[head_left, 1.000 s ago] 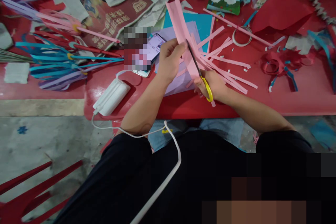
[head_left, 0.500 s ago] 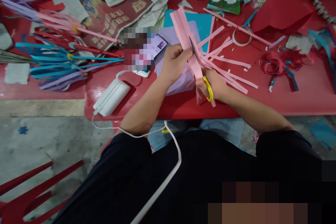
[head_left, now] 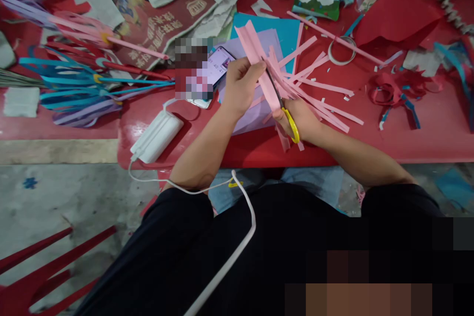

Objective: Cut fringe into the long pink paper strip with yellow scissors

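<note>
A folded pink paper (head_left: 253, 45) is pinched between the thumb and fingers of my left hand (head_left: 241, 85). My right hand (head_left: 300, 117) is closed around yellow-handled scissors (head_left: 292, 126), whose dark blades lie along the paper's right edge and point up toward my left thumb. Several cut pink strips (head_left: 326, 103) fan out on the red table to the right of the scissors. Beneath my hands lie lilac sheets (head_left: 272, 39) and a blue sheet (head_left: 291, 29).
A phone (head_left: 221, 66) and a white power bank (head_left: 157, 137) with a cable lie left of my hands. Blue and purple paper loops (head_left: 70, 81) sit farther left. A tape roll (head_left: 342, 51) and red scraps are on the right. Newspaper (head_left: 159, 19) lies at the back.
The pink paper has shifted slightly down and left. The scissors' blades, more crosswise before, now run along its edge. My left fingers sit slightly higher, near the blade tip.
</note>
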`<state>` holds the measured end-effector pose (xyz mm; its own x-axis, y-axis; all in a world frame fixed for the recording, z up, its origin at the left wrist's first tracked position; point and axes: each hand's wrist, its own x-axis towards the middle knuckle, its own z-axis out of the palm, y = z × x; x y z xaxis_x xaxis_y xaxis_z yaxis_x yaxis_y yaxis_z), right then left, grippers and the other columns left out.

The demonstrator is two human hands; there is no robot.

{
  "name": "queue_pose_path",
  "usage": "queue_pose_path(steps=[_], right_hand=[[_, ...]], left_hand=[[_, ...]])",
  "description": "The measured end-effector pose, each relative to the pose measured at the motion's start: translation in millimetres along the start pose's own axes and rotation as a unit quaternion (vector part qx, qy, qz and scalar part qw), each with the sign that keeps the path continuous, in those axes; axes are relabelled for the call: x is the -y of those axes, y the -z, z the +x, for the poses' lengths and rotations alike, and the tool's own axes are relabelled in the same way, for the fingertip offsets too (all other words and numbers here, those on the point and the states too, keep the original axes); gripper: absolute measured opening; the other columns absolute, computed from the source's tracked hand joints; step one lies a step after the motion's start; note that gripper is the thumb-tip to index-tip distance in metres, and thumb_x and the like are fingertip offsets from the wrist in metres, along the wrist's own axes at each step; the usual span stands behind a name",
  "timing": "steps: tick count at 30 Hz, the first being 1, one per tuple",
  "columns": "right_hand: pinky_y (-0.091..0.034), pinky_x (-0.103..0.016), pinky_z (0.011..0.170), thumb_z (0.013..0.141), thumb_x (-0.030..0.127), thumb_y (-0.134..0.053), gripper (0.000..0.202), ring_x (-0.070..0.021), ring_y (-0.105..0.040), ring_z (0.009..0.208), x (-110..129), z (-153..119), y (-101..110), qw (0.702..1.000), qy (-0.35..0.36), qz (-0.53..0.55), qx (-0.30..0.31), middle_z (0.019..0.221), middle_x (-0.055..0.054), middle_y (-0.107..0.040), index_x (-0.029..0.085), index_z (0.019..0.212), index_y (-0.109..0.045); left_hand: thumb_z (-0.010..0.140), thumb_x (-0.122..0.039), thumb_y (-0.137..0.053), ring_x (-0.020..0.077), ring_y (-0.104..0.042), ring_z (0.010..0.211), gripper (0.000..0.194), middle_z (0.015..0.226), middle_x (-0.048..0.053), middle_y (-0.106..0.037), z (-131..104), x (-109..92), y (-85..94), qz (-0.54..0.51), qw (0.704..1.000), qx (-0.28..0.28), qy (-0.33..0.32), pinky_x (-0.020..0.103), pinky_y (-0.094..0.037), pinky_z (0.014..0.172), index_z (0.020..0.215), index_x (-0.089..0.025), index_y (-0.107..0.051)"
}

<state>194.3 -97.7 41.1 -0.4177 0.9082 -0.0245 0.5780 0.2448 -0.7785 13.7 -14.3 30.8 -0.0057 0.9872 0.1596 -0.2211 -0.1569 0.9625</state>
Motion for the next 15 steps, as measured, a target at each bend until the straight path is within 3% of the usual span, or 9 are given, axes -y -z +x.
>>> queue_pose_path(steps=[3,9,15], right_hand=[[-0.043,-0.037,0.064,0.109,0.084,-0.032,0.071,-0.0235,-0.063,0.067,-2,-1,-1,1.000,0.004,-0.010,0.001,0.077,-0.009,-0.070,0.024,0.087,-0.064],[-0.043,-0.039,0.065,0.110,0.084,-0.041,0.067,-0.0264,-0.063,0.068,-2,0,0,0.998,0.000,-0.069,-0.002,0.076,-0.009,-0.069,0.023,0.096,-0.065],[-0.044,-0.039,0.065,0.106,0.094,-0.037,0.084,-0.0279,-0.067,0.070,-2,2,1,0.995,0.001,-0.096,0.015,0.080,-0.012,-0.073,0.017,0.110,-0.071]], left_hand=[[0.104,-0.033,-0.080,0.0157,-0.024,0.061,0.058,0.066,-0.001,-0.026,1,1,1.8,0.044,0.998,0.004,-0.041,0.035,-0.023,0.061,0.058,-0.022,-0.045],[0.104,-0.022,-0.072,0.0162,-0.028,0.062,0.048,0.068,0.000,-0.030,2,7,3.2,0.064,0.996,0.008,-0.058,0.037,-0.024,0.064,0.061,-0.022,-0.049],[0.103,-0.035,-0.076,0.0184,-0.028,0.068,0.047,0.071,0.001,-0.031,4,18,5.6,0.066,0.995,0.018,-0.076,0.039,-0.024,0.068,0.064,-0.025,-0.050]])
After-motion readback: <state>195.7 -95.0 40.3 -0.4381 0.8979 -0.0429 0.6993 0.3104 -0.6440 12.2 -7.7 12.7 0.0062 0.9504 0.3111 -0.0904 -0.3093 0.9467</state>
